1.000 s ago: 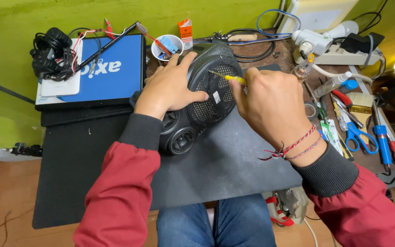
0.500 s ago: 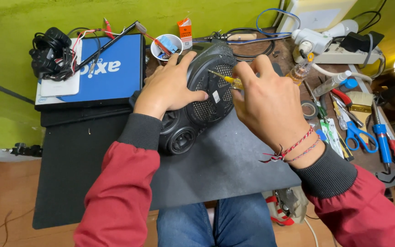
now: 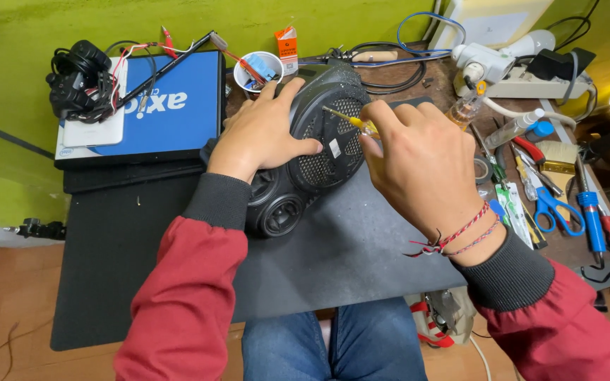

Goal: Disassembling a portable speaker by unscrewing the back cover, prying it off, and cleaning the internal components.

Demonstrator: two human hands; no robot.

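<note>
Speaker (image 3: 319, 152), black plastic w/ round mesh grilles, lies on its side on a dark mat (image 3: 347, 247) at mid-desk, one end up near the back, the other toward the person. Left hand (image 3: 262, 134) is spread flat over the speaker's upper left side, palm down, fingers draped across the housing & thumb on the grille edge; it presses rather than clasps, fingers not curled round anything. Right hand (image 3: 421, 166) sits just right of the speaker, fingers pinched shut on a small screwdriver (image 3: 344, 118) w/ a yellow handle; the thin shaft runs up-left from the fingertips & its tip meets the top of the big grille. So the speaker is under the left palm & directly left of the right grip, tool bridging the two. Red thread bracelet on the right wrist; both arms in red sleeves w/ grey cuffs. Behind-left of the speaker: a blue box (image 3: 157, 106) w/ a white slab & a tangle of black wires on top. Just behind the left hand stands a white cup (image 3: 257, 70) holding small bits. Right side of the desk is crowded: blue-handled scissors (image 3: 555, 208), a soldering iron (image 3: 591, 219) w/ blue grip, a clear bottle (image 3: 513, 128), a white power strip (image 3: 541, 86) at the back. Cables loop along the rear edge by the green wall.
</note>
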